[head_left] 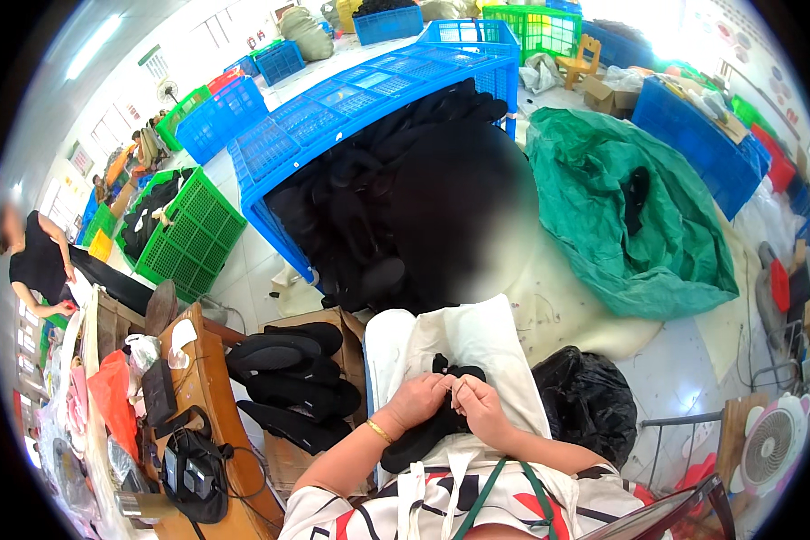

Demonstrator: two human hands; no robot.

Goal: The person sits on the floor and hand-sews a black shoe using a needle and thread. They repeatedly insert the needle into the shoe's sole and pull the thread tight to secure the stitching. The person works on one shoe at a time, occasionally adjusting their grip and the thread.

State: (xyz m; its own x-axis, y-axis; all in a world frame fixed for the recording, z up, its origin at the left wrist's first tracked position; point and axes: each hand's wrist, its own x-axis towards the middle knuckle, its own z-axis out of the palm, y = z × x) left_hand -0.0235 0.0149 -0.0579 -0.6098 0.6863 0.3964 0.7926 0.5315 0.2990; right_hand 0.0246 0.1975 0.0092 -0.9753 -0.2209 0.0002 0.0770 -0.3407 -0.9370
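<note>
A black cloth piece, shaped like a shoe (420,442), rests on a white cloth (493,335) across my lap. Over its upper end my left hand (416,401) is closed, thumb and fingers pressed together against the black cloth. Right beside it, my right hand (482,410) makes a pinch, the fingertips of both hands nearly meeting. Whatever is between the right fingertips is too small to make out. To the left, several black cloth shoes (290,358) lie piled in a cardboard box (352,347).
Ahead, a large blue crate (288,144) lies open toward me, full of black pieces. A green sheet (594,207) spreads to its right. A black plastic bag (587,405) stands by my right arm, a fan (772,441) beyond. A wooden table (228,441) is left; a person (40,261) stands farther off.
</note>
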